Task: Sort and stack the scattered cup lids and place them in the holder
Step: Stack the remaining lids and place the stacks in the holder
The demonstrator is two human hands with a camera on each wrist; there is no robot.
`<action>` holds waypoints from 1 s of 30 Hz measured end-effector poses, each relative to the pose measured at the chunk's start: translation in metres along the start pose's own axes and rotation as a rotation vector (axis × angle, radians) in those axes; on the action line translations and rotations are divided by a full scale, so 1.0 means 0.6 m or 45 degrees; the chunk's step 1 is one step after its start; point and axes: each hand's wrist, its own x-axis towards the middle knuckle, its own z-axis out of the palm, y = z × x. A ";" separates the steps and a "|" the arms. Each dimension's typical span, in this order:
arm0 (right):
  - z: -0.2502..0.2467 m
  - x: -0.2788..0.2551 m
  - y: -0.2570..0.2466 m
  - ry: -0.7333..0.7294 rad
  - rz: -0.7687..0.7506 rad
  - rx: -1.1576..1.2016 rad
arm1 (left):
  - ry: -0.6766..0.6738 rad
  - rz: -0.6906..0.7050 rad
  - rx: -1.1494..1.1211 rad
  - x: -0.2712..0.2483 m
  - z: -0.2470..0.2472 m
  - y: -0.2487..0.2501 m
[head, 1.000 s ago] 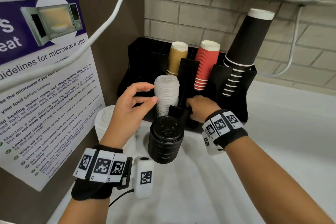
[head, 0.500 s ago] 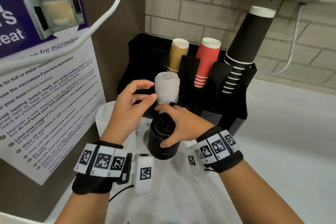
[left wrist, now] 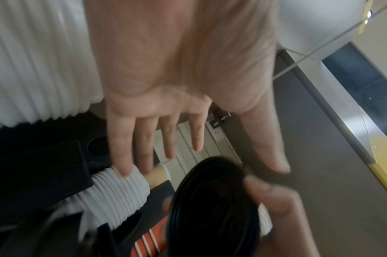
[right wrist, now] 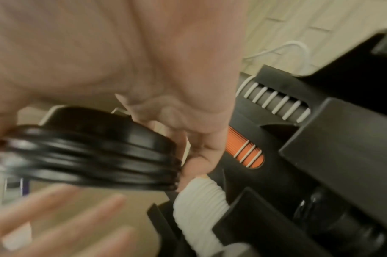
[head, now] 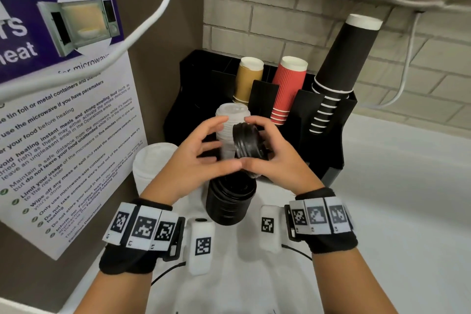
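My right hand point(head: 252, 142) grips a short stack of black lids point(head: 244, 139), tilted on edge, above the taller black lid stack point(head: 230, 202) standing on the counter. The held lids fill the right wrist view point(right wrist: 89, 153) and show in the left wrist view point(left wrist: 212, 208). My left hand point(head: 229, 143) is open with fingers spread just left of them point(left wrist: 199, 156); its thumb tip meets my right thumb. Behind the hands, a white lid stack point(head: 230, 112) stands in the front left slot of the black holder point(head: 328, 140).
Another stack of wider white lids point(head: 153, 163) stands on the counter by the wall poster point(head: 63, 135). Tan point(head: 248, 79), red point(head: 288, 89) and black cups point(head: 341, 64) fill the holder's rear slots. A white cable point(head: 153, 20) hangs overhead. White counter point(head: 395, 186) extends right.
My right hand left the holder, reached the black stack on the counter and lifted a few lids off its top, tilting them. My left hand closed in beside them.
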 end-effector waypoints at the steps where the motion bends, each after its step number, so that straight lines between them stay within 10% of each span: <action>1: 0.001 -0.004 -0.005 -0.001 -0.009 0.070 | -0.077 -0.021 -0.004 -0.001 0.005 -0.001; 25: -0.015 -0.018 -0.016 -0.083 -0.041 0.225 | -0.167 0.016 -0.154 0.005 0.020 0.003; 30: -0.055 0.011 -0.006 0.152 -0.113 0.203 | 0.034 0.039 -0.122 0.009 0.008 0.005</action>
